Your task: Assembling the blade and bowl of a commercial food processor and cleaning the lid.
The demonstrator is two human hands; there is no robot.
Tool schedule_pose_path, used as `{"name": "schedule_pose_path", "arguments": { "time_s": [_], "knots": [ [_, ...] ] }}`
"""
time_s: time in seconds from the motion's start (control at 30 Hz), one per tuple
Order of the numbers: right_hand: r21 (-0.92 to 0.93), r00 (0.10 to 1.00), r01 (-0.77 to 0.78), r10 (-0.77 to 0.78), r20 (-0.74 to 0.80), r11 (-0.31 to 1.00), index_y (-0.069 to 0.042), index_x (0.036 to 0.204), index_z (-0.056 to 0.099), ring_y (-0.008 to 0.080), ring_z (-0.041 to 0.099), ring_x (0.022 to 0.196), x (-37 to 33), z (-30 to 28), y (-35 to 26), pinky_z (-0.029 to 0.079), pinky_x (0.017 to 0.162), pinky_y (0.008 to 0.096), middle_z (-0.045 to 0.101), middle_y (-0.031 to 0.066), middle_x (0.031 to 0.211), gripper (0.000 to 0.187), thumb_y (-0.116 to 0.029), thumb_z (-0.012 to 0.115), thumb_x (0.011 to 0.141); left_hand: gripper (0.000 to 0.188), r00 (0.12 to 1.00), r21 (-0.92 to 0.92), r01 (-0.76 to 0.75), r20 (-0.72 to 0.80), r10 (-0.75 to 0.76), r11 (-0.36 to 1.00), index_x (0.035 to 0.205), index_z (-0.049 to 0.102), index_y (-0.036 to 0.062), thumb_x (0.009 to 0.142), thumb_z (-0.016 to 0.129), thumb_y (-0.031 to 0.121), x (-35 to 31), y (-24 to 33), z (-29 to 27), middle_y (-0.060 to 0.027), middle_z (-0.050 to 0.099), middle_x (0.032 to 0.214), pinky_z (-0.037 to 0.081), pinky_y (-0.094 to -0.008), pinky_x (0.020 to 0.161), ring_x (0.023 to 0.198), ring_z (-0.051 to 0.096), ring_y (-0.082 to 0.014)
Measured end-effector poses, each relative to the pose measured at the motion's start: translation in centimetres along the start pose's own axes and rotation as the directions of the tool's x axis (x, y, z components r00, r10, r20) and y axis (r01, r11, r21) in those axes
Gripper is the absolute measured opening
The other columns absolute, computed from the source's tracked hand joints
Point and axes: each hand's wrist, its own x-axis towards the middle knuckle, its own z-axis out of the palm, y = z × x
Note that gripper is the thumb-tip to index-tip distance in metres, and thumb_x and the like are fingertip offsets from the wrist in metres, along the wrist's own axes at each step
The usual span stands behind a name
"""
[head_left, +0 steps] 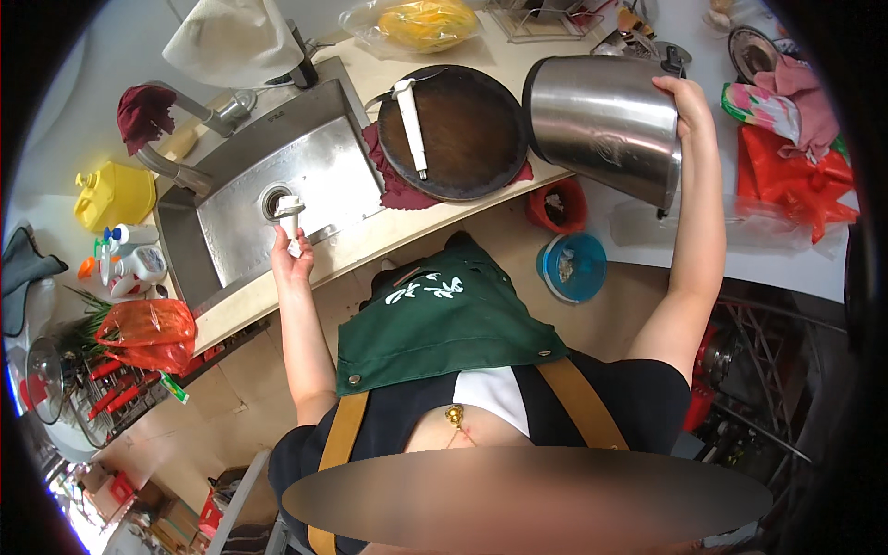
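My left hand (293,263) is closed round the stem of a white plastic piece (290,205) with a wider head, held over the sink (324,176) near its drain. What exactly the piece is, I cannot tell. Out to the right, my right hand (686,102) grips the end of a stainless steel cylinder (601,125) with dark rims. It is tilted well over, its other end close to the round dark chopping board (472,139). A long white stick-shaped part (410,125) with a narrow metal tip lies across that board. Inside the cylinder is hidden from view.
The faucet (217,116) with a dark red cloth (145,117) reaches over the sink. Left stand a yellow jug (114,196) and several bottles. A red bin (558,205) and blue bucket (572,266) sit below the counter. Red plastic bags (791,190) lie far right.
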Motion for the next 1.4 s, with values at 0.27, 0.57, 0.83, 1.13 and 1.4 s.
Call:
{"name": "schedule_pose_path", "arguments": {
  "time_s": [0.27,0.57,0.83,1.13,1.4],
  "knots": [
    [-0.549,0.858,0.512,-0.368,0.357,0.660,0.004,0.080,0.056,0.0084,0.049,0.058,-0.5,-2.2,3.3,0.037,0.056,0.0211,0.057,0.0046,0.066,0.014,-0.005,0.057,0.069,0.034,0.994,0.044,-0.098,-0.048,0.100,0.994,0.091,0.047,0.0043,0.077,0.054,0.034,-0.5,-5.3,4.4,-0.0088,0.051,0.069,0.039,-0.0203,0.046,0.054,0.047,-0.0139],
    [-0.645,0.609,0.748,-0.547,0.575,0.154,-0.005,0.076,0.054,0.0306,0.054,0.062,4.1,-4.5,9.3,0.042,0.053,0.0379,0.056,0.0132,0.068,0.010,-0.006,0.057,0.066,0.031,0.966,0.055,-0.235,-0.098,0.240,0.970,0.095,0.046,0.0070,0.078,0.054,0.032,-0.1,-14.1,11.4,-0.0082,0.052,0.073,0.038,-0.0208,0.046,0.056,0.047,-0.0137],
    [-0.480,0.462,0.860,-0.661,0.591,0.172,-0.003,0.077,0.052,0.0253,0.055,0.060,8.0,-5.4,13.6,0.042,0.051,0.0336,0.056,0.0106,0.067,0.011,-0.004,0.056,0.067,0.024,0.957,0.091,-0.269,-0.083,0.277,0.959,0.098,0.047,0.0131,0.081,0.050,0.029,-2.0,-18.4,15.9,-0.0069,0.052,0.074,0.040,-0.0218,0.044,0.056,0.049,-0.0151],
    [-0.579,0.484,0.806,-0.697,0.529,0.120,-0.001,0.087,0.053,0.0225,0.055,0.076,7.4,-6.0,13.9,0.042,0.066,0.0320,0.057,0.0095,0.079,0.021,-0.006,0.057,0.067,0.033,0.877,0.595,-0.465,0.206,0.435,0.656,0.106,0.044,0.0035,0.081,0.052,0.023,-3.9,-16.0,23.8,-0.0065,0.053,0.077,0.035,-0.0167,0.043,0.054,0.046,-0.0077],
    [-0.619,0.477,0.752,-0.836,0.272,0.228,-0.002,0.090,0.055,0.0221,0.055,0.086,6.4,-8.9,11.9,0.040,0.079,0.0358,0.058,0.0084,0.089,0.028,-0.010,0.064,0.065,0.024,0.872,0.861,-0.410,0.273,0.407,0.300,0.098,0.051,-0.0008,0.076,0.055,0.008,0.9,-18.5,27.1,-0.0034,0.053,0.072,0.031,-0.0178,0.039,0.045,0.039,-0.0040]
  ]
}}
